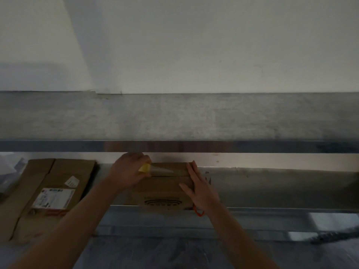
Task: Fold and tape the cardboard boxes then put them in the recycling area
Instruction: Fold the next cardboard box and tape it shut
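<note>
Taping step, looks like. On the steel tabletop (pixel 272 191), right of a flattened cardboard stack (pixel 38 181), the folded box (pixel 161 189) sits under both hands. The right hand (pixel 198 189) presses it, fingers straight. The left hand (pixel 128 169) has its fingers curled round a yellow tape roll (pixel 144 168), with a clear strip (pixel 165 168) across the seam. Next move is probably to smooth that strip down and tear it.

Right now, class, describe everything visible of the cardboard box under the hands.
The cardboard box is brown, with a dark oval print near its front edge, lying on the metal counter. Clear tape runs across its far end from a yellow roll gripped by the left hand; the right hand presses flat on it.
</note>
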Motion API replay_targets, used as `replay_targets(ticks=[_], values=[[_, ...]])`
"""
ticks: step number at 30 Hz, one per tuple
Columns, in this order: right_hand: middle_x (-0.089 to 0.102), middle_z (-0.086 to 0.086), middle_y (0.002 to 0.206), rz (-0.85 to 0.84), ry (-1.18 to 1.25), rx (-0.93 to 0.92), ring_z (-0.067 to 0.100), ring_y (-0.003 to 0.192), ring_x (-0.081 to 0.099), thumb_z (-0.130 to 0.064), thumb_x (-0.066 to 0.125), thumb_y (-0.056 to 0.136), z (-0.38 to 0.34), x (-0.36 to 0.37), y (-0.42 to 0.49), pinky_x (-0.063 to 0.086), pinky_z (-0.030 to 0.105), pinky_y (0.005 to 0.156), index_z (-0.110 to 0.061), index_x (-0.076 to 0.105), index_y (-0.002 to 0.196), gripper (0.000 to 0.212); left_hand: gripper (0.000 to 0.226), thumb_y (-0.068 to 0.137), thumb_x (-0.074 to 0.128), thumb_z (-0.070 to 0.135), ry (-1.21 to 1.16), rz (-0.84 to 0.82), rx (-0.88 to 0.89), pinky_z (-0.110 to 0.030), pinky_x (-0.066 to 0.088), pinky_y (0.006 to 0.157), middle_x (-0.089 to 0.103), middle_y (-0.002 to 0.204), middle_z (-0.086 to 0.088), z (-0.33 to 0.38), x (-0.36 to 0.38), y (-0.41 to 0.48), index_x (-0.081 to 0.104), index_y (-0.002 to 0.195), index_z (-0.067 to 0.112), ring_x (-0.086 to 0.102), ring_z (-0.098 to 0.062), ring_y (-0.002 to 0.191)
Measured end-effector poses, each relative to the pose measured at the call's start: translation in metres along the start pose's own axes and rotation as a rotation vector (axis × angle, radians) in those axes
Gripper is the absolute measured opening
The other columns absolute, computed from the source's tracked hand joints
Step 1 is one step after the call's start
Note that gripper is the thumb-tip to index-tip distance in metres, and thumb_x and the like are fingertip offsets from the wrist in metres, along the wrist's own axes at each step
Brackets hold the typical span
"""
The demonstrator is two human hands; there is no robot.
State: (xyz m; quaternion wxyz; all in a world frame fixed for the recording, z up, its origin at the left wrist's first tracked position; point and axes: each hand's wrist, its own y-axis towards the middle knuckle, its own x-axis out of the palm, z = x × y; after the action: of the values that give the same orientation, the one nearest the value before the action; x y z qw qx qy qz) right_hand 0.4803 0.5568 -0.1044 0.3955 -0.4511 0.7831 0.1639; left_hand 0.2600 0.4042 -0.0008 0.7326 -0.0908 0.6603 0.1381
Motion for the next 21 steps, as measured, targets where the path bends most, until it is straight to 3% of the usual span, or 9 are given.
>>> replay_targets(ticks=[7, 11, 14, 18, 21], values=[[-0.039, -0.039, 0.141, -0.089, 0.013, 0.006, 0.015, 0.147, 0.020, -0.095, 0.018, 0.067, -0.001, -0.005, 0.001, 0.036, 0.046, 0.112, -0.059, -0.031, 0.135, 0.091, 0.046, 0.083, 0.067, 0.052, -0.219, -0.016, -0.019, -0.031, 0.048, 0.086, 0.065, 0.121, 0.006, -0.024, -0.013, -0.007, 0.061, 0.123, 0.031, 0.061, -0.017, 0.104], [-0.019, -0.021, 0.160, -0.114, -0.031, 0.016, 0.020, 0.147, 0.021, -0.090, 0.041, 0.069, -0.002, -0.012, 0.009, 0.034, 0.050, 0.114, -0.043, -0.010, 0.153, 0.109, 0.035, 0.082, 0.066, 0.054, -0.289, -0.059, -0.031, -0.028, 0.045, 0.074, 0.061, 0.104, 0.012, -0.035, -0.011, -0.014, 0.054, 0.110, 0.036, 0.058, -0.011, 0.091], [-0.005, -0.014, 0.162, -0.108, -0.033, 0.008, 0.021, 0.146, 0.023, -0.078, 0.060, 0.071, -0.001, -0.018, 0.015, 0.033, 0.050, 0.115, -0.034, 0.006, 0.156, 0.111, 0.037, 0.081, 0.068, 0.052, -0.312, -0.025, -0.030, -0.024, 0.040, 0.071, 0.059, 0.105, 0.015, -0.039, -0.009, -0.012, 0.057, 0.112, 0.034, 0.056, -0.007, 0.090], [-0.002, -0.013, 0.162, -0.135, -0.007, -0.033, 0.018, 0.147, 0.019, -0.076, 0.066, 0.068, 0.005, -0.021, 0.015, 0.030, 0.048, 0.117, -0.031, 0.009, 0.156, 0.114, 0.040, 0.079, 0.070, 0.052, -0.364, -0.040, -0.058, -0.027, 0.046, 0.079, 0.059, 0.110, 0.016, -0.042, -0.006, -0.015, 0.057, 0.114, 0.036, 0.056, -0.006, 0.096], [0.000, -0.016, 0.161, -0.148, 0.012, -0.018, 0.015, 0.147, 0.018, -0.079, 0.067, 0.063, 0.006, -0.023, 0.018, 0.027, 0.043, 0.119, -0.031, 0.009, 0.157, 0.120, 0.037, 0.074, 0.068, 0.054, -0.542, -0.056, -0.119, -0.016, 0.043, 0.082, 0.060, 0.110, 0.020, -0.042, -0.011, -0.019, 0.057, 0.109, 0.046, 0.056, 0.001, 0.099]])
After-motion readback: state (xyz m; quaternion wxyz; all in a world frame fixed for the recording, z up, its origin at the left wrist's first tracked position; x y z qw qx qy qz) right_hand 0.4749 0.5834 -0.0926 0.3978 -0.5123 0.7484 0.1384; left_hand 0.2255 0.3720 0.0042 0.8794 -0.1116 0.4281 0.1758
